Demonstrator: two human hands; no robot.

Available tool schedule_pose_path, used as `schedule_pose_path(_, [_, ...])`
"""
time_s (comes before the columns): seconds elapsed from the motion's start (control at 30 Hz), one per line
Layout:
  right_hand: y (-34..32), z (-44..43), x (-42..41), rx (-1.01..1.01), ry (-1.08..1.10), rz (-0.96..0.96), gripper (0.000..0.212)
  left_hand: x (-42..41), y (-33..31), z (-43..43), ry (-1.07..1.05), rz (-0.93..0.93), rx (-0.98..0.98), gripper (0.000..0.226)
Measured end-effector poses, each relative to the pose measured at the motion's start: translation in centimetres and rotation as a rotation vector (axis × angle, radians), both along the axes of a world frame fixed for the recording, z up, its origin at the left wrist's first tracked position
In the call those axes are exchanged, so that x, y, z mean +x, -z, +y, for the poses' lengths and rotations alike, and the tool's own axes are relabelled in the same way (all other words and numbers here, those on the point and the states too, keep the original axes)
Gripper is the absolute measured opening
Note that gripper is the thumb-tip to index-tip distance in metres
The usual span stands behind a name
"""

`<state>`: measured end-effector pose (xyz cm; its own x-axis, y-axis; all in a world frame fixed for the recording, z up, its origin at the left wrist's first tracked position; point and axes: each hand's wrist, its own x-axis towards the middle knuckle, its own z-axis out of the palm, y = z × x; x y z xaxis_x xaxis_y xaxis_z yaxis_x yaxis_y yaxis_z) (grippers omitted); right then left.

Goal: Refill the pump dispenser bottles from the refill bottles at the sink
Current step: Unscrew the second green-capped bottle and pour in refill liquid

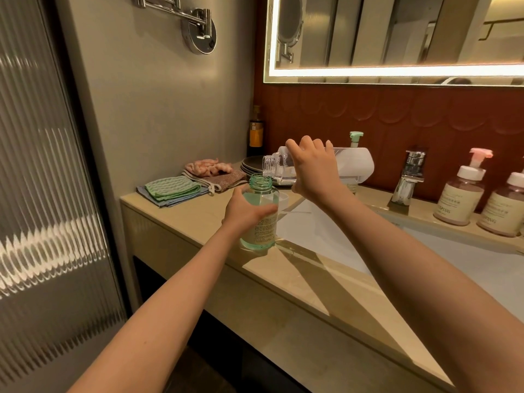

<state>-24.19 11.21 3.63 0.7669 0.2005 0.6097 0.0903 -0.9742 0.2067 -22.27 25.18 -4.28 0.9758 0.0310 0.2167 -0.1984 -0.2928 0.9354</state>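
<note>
Standing on the tabletop (184,222) at the sink's (453,251) left edge, the open-necked green dispenser bottle (261,191) is held by the left grip (249,212), fingers curled round its body. The right grip (312,171) clasps the clear refill bottle (351,164), which is tipped on its side with its mouth just above the dispenser's neck.
</note>
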Motion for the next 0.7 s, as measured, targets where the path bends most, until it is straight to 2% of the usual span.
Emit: schedule_pose_path(0.7, [0.06,-0.04,0.15,0.000,-0.002,-0.005,0.066,-0.23,-0.17,-0.03,-0.004,0.003,0.017,0.082])
